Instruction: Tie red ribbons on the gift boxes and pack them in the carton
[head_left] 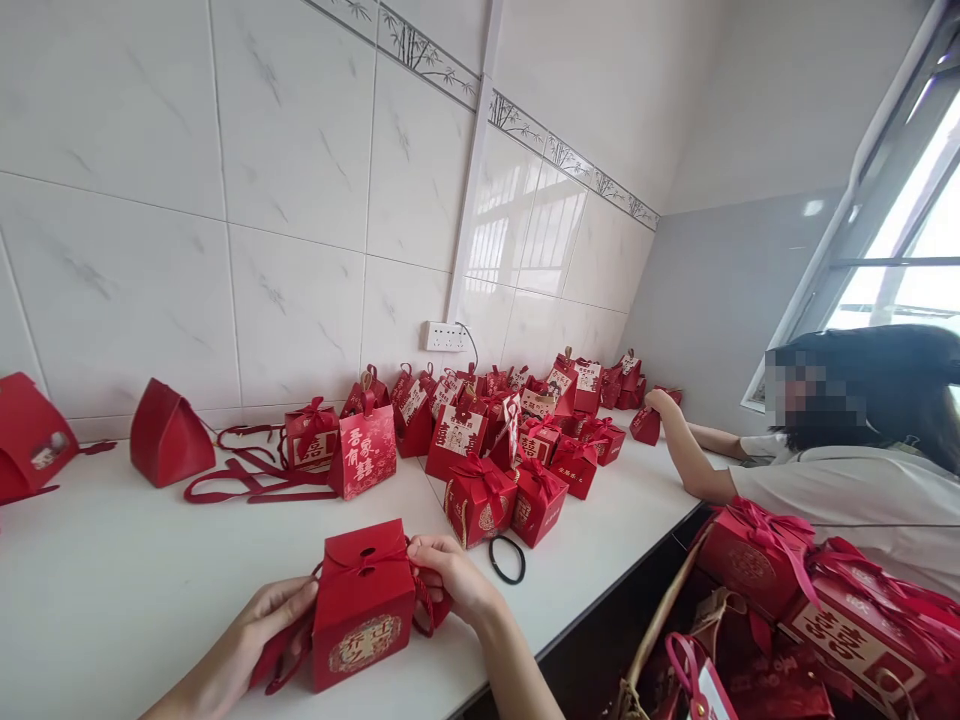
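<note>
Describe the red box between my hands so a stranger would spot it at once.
Start at the white table along the tiled wall, then come to its near side. There a red box with a round gold emblem is between the left hand and right hand. Unlike the bow-topped boxes just beyond, its top shows a dark hole crossed by ribbon.

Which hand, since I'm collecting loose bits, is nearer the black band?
Right: the right hand is beside the black band, not touching; the left hand is farther, across the red box.
</note>
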